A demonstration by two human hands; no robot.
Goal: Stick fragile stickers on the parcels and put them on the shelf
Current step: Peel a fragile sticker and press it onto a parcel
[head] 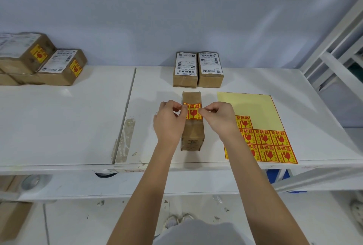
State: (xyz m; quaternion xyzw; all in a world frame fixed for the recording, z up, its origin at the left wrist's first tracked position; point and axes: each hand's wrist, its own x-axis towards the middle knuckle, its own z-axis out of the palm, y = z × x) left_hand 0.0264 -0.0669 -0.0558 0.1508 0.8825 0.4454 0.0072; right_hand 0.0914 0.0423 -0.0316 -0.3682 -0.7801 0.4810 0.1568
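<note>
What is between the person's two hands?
In the head view, a fragile sticker lies between the left hand and right hand, pinched by both over the brown parcel.

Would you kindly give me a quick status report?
Left hand and right hand pinching fragile sticker onto parcel. Sticker sheet alongside. Nothing obstructing.

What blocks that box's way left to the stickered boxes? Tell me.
Nothing visible does. The box, its sticker pinched by left hand and right hand, has bare table between it and the stickered boxes.
</note>
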